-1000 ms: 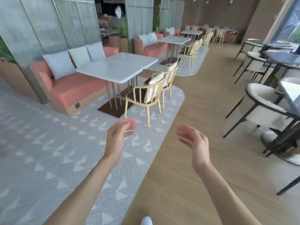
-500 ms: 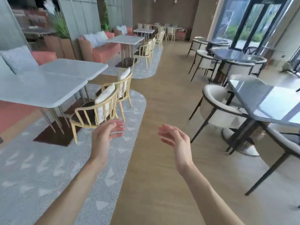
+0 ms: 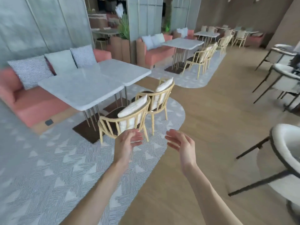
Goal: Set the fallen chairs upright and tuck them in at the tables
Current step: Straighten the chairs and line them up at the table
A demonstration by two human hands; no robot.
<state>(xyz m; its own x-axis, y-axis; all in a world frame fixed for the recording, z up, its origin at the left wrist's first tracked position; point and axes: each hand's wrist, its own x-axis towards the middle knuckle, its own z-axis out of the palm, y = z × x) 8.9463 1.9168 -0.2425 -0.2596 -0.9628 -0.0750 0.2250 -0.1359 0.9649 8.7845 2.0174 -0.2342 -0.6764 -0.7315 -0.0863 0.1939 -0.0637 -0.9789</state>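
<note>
Looking over the room: I see wood floor (image 3: 211,127) on the right and a grey patterned rug (image 3: 65,168) on the left.
Sofa: a coral sofa (image 3: 32,104) runs along the grey wall behind the near table, with three cushions (image 3: 30,70) leaning on its back.
Near table: a double white table (image 3: 90,85) on thin metal legs, standing on the rug in front of the sofa.
Near chair: a rattan chair (image 3: 125,120) stands upright at the table's near corner, its seat partly under the top, a pale pillow propped against its back.
Second chair: another rattan chair (image 3: 155,98) stands upright just beyond the first, touching or nearly touching it, also facing the table, with its own pillow.
Far tables: a further white table (image 3: 183,43) with upright rattan chairs (image 3: 199,59) sits on its own rug farther back; more of the same lie behind it, too small for me to detail.
Right side: white padded chairs on dark frames (image 3: 284,153), blurred at the frame edge.
Left hand: my left hand (image 3: 126,145) hovers in the air just in front of the near chair's back, fingers loosely curved, gripping nothing, not touching the chair.
Right hand: my right hand (image 3: 181,145) hovers beside the left, a gap between them, palm turned inward, fingers relaxed and holding nothing.
</note>
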